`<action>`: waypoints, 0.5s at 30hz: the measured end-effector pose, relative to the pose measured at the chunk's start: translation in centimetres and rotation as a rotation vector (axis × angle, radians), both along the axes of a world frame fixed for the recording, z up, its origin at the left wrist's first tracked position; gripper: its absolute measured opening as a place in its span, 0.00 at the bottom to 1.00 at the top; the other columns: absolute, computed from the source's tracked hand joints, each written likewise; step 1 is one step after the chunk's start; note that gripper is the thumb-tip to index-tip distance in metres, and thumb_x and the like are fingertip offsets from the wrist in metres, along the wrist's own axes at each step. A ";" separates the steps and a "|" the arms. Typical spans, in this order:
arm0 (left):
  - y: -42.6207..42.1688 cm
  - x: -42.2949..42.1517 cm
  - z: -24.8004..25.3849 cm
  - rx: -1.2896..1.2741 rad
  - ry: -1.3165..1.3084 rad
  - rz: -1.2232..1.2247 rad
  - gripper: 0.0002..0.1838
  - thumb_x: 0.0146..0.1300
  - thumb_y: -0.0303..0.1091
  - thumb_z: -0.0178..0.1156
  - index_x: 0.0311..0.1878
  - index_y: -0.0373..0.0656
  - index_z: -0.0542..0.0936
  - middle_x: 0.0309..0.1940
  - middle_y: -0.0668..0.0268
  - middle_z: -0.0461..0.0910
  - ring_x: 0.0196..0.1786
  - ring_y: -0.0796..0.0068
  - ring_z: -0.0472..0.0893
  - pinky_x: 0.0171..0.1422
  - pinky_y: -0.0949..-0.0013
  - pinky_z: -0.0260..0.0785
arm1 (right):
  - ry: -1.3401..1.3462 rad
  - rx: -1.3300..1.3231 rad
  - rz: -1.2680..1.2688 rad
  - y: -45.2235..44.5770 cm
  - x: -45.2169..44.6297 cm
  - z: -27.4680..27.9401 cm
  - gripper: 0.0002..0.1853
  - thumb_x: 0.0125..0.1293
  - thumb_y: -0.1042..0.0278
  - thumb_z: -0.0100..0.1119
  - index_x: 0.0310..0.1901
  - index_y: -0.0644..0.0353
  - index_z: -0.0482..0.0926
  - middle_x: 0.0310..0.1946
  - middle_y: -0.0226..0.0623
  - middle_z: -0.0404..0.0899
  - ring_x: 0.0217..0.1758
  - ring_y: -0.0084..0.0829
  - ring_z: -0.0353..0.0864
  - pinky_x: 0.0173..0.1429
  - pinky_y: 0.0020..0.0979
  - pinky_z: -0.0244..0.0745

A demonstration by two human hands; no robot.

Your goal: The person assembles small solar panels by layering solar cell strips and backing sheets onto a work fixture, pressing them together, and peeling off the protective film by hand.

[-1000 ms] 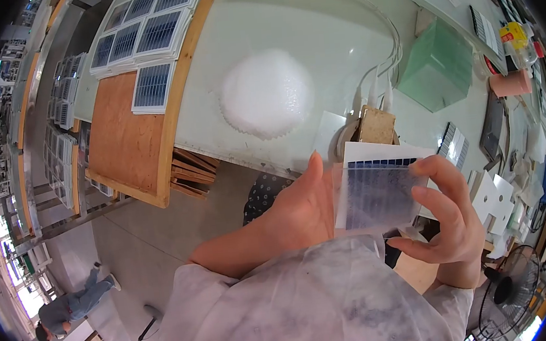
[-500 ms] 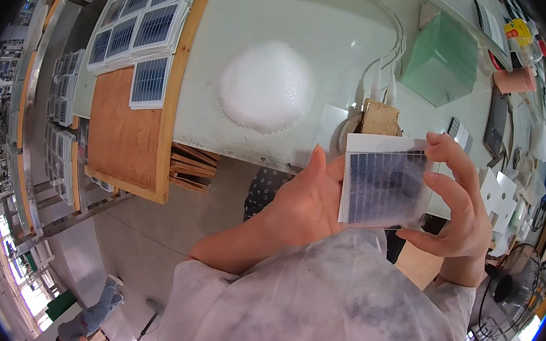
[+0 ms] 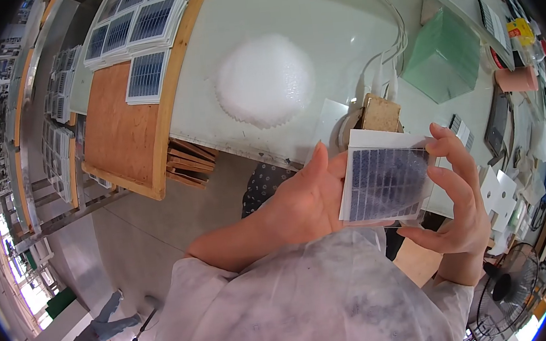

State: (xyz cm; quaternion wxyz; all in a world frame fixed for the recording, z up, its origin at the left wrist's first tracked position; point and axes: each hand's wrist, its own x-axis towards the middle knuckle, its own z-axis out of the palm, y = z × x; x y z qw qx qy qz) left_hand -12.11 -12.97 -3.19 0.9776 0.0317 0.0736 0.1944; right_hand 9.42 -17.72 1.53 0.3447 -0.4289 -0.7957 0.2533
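Note:
My left hand [image 3: 311, 196] supports a small solar panel [image 3: 384, 180] from its left side, the fingers hidden behind it and the thumb pointing up. The panel has dark blue cells, thin pale lines and a white border. Clear film [image 3: 423, 197] shows over its lower right part. My right hand [image 3: 461, 203] curls about the panel's right side, two fingertips at the right edge and the thumb by the bottom edge. Whether these fingers also pinch the film, I cannot tell. Beyond, a round white translucent heap [image 3: 265, 80] with a serrated lower edge lies on the table [image 3: 203, 111].
More solar panels [image 3: 148, 74] lie on a wooden board [image 3: 117, 129] at the left. A green translucent block [image 3: 443, 56], cables and a small tan block [image 3: 380, 114] are on the table. A fan [image 3: 507, 286] stands lower right. Another person [image 3: 102, 328] is far lower left.
The haze over the panel has drawn back, so its cell lines show more sharply at the lower left. Both hands stay nearly in place. The distant person has shifted posture.

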 end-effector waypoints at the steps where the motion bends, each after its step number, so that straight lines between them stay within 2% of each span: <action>1: 0.0 0.1 -0.2 0.019 -0.014 0.003 0.43 0.61 0.68 0.33 0.69 0.44 0.47 0.68 0.61 0.53 0.69 0.60 0.55 0.68 0.47 0.49 | -0.002 0.000 -0.002 0.0 0.0 0.0 0.46 0.24 0.73 0.76 0.54 0.64 0.66 0.53 0.58 0.62 0.58 0.60 0.64 0.57 0.59 0.61; 15: 0.0 0.3 -0.7 0.032 -0.037 -0.019 0.44 0.60 0.68 0.34 0.69 0.44 0.47 0.68 0.60 0.51 0.69 0.59 0.55 0.68 0.46 0.51 | 0.010 -0.039 0.001 0.1 0.2 -0.1 0.46 0.24 0.73 0.77 0.54 0.64 0.66 0.53 0.57 0.62 0.59 0.59 0.63 0.58 0.58 0.60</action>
